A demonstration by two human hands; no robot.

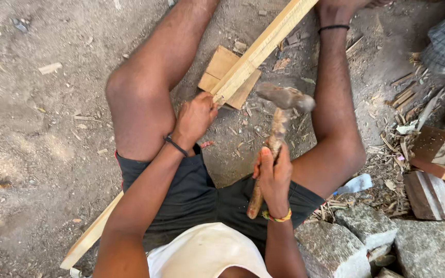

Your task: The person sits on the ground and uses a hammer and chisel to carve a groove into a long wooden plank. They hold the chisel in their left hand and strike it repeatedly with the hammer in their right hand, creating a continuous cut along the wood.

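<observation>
Hammer point(276, 128): worn wooden handle, blurred grey head.

We saw the hammer point(276, 128) head blurred, the long wooden strip point(263, 46) cut off at the top edge, and whatever our left hand point(195, 117) pinched stayed hidden.

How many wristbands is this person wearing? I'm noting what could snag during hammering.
2 on the wrists: a black band on the left wrist and a yellow-green band on the right, behind the hammer. A third black band circles the ankle at top.
</observation>
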